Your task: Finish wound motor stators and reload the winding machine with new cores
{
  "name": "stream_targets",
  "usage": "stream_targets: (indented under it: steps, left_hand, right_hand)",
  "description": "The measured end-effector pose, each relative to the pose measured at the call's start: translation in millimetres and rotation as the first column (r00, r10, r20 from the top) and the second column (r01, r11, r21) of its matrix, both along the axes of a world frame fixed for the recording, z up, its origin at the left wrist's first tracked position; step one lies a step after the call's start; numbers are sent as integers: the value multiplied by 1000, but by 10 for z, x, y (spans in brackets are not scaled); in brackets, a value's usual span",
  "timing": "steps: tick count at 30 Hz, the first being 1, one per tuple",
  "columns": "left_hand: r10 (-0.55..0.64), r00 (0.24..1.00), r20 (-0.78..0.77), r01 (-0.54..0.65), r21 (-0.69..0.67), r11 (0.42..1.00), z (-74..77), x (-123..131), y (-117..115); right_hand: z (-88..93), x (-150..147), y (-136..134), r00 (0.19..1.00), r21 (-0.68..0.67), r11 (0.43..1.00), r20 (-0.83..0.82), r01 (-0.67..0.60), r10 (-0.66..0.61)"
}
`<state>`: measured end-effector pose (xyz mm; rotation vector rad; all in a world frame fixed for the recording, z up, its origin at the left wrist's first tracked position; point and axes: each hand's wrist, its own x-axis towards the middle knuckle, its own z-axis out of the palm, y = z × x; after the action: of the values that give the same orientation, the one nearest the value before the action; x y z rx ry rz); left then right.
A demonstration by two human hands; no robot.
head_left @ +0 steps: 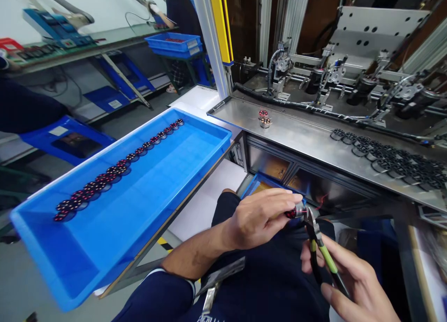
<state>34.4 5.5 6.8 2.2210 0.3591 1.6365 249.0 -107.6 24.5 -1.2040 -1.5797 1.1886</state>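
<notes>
One left hand pinched a wound part at four o'clock; the right hand gripped cutters at a red wire; trimming apparently called for steadiness.

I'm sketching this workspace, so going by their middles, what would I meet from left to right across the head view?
Row of round parts in the blue tray, yellow post, left hand, the small part it holds, pliers, black rings.

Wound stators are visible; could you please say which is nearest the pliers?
The wound stator in the left hand, beside the pliers; the others lie in the blue tray or on the metal counter.
</notes>
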Motion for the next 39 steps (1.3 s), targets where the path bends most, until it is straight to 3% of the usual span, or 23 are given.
stream_targets:
  steps: [13,20,22,24,25,26,28,30,31,32,33,35,36,39]
  left_hand:
    - [-7,999,32,8,-49,999,-39,3,-8]
    - [13,1000,19,-12,-51,999,-16,14,-16]
    - [24,999,45,-20,-85,996,-32,23,-22]
    - [2,994,109,23,-225,974,-75,34,-22]
    - [-38,985,167,93,-339,936,-104,39,-19]
    - [-99,964,247,207,-463,862,-138,42,-13]
    - [-220,859,463,495,-637,592,-207,42,4]
    - [-255,709,658,705,-650,285,-265,31,17]
    - [-240,651,720,758,-629,171,-288,22,18]
    - [-212,613,761,788,-608,95,-307,11,15]
    - [-185,589,787,805,-591,47,-323,-1,7]
    - [-150,567,810,820,-572,7,-351,-25,-15]
    - [-141,566,812,820,-572,3,-365,-38,-26]
    - [-142,591,794,805,-591,42,-405,-84,-49]
  right_hand:
    - [7,-42,52,1000,14,1000,-13,-5,5]
    - [-19,-67,73,998,2,998,22,67,-67]
    - [-57,-46,63,995,42,995,10,94,-95]
    - [-99,-14,47,995,84,992,7,95,-96]
    - [-118,4,43,996,95,992,23,83,-86]
    - [-134,25,49,996,106,992,54,72,-78]
    - [-153,72,124,984,154,986,151,69,-93]
    - [-147,126,327,957,257,962,244,92,-157]
    - [-131,151,486,941,307,945,276,109,-198]
    - [-106,172,681,920,349,929,310,125,-240]
    - [-73,187,906,895,381,914,347,139,-281]
    - [4,192,1407,798,475,867,459,151,-390]
    - [39,182,1659,724,513,846,528,144,-444]
    - [68,119,2313,652,530,837,588,136,-479]
